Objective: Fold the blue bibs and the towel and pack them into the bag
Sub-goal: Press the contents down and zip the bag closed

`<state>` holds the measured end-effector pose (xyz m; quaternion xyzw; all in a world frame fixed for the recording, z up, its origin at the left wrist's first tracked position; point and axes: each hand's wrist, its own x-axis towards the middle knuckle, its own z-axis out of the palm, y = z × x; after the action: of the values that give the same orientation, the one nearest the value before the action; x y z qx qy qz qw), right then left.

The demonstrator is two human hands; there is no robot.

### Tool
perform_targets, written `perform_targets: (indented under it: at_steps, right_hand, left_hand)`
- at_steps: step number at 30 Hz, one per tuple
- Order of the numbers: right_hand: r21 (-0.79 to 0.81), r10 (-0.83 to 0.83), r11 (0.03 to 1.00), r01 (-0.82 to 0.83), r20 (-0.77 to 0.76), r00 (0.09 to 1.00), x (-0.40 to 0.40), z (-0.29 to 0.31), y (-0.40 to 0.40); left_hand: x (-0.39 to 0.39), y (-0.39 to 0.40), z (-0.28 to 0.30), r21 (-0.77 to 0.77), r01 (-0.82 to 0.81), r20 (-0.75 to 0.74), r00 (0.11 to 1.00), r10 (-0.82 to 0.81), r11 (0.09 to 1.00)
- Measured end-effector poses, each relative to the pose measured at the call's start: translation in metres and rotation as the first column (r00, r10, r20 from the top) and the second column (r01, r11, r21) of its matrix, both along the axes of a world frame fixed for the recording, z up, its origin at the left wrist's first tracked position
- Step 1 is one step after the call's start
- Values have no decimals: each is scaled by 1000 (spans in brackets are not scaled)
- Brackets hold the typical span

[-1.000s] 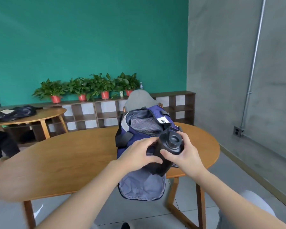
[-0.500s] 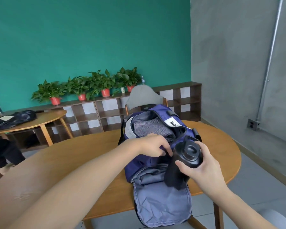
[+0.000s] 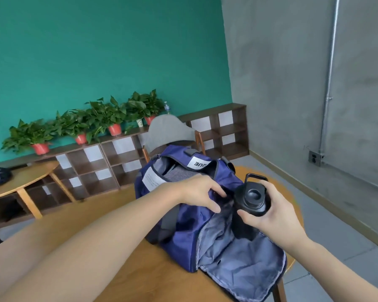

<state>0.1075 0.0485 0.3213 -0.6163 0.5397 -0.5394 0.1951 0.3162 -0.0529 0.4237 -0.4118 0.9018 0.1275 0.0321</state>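
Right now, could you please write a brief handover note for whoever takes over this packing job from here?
Right hand grips a black bottle upright, its base in the open front pocket of the blue bag.
Left hand holds the bag's fabric at the pocket's edge, beside the bottle.
The bag sits on the wooden table, main compartment unzipped, with grey folded cloth showing inside.
Done: some cloth is packed; no bibs or towel lie on the table.
Left: seat the bottle and close the bag. I cannot tell whether every bib is inside.

left hand (image 3: 202, 196) fingers curled, right hand (image 3: 273, 214) gripping
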Motion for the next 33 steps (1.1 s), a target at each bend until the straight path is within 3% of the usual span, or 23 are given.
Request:
perform_targets:
  at_steps: [4, 8, 16, 21, 28, 33]
  right_hand:
    - [-58, 21, 998, -19, 35, 999, 9, 0, 1]
    - [-97, 68, 993, -62, 63, 996, 32, 10, -6]
    - [0, 118, 993, -118, 8, 993, 71, -5, -40]
    - [35, 125, 991, -128, 95, 988, 91, -14, -57]
    - [-44, 240, 971, -236, 200, 950, 104, -32, -60]
    - [-55, 249, 968, -243, 252, 935, 107, -40, -61]
  left_hand:
    - [4, -17, 57, -53, -60, -59, 997, 56, 997]
    - [13, -26, 99, -3, -104, -116, 988, 103, 995]
    - [26, -14, 128, 22, -108, -168, 980, 111, 994]
    - [34, -6, 130, 26, -120, -141, 982, 123, 992]
    - [47, -10, 112, 4, -106, 143, 984, 105, 994]
    - [23, -4, 98, 20, -53, 255, 966, 46, 998]
